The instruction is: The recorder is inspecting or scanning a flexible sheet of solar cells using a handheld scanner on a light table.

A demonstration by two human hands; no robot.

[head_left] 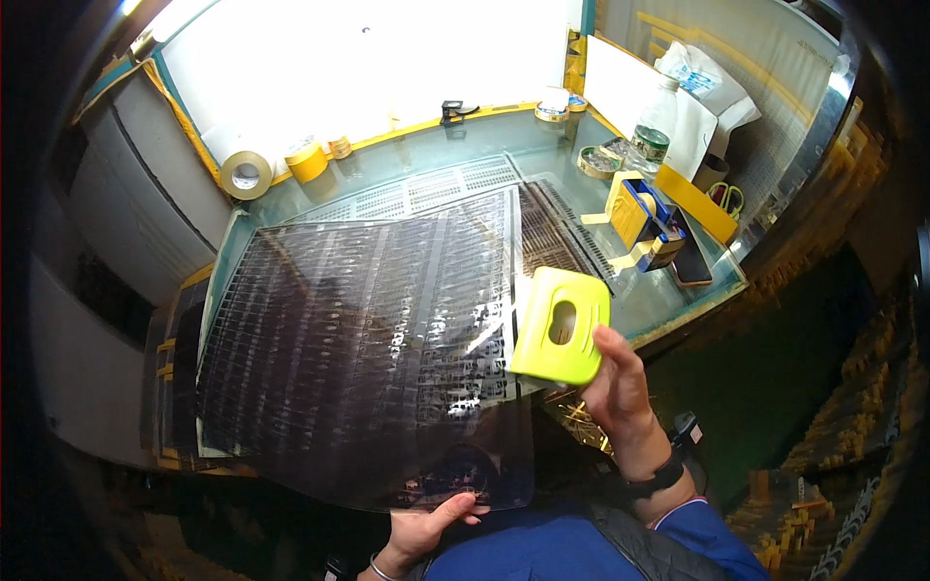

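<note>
My left hand (431,528) pinches the near edge of a large dark transparent film sheet (339,368), thumb on top. Rows of fine printed patterns cover the sheet, and its near part hangs over the table edge. In my right hand (620,392) is a lime-green hole punch (589,320) with an oval opening in its body. It is held up at the film's right edge; whether it touches the film I cannot tell. A second, brownish printed sheet (557,228) and a paler one (417,189) lie partly under the film.
The glass-topped table (678,315) carries a tape dispenser (635,218), a dark phone (693,261), a plastic bottle (657,121) and a tape roll (599,162) on the right. More tape rolls (246,175) stand along the back left. A black clip (455,111) sits at the rear edge.
</note>
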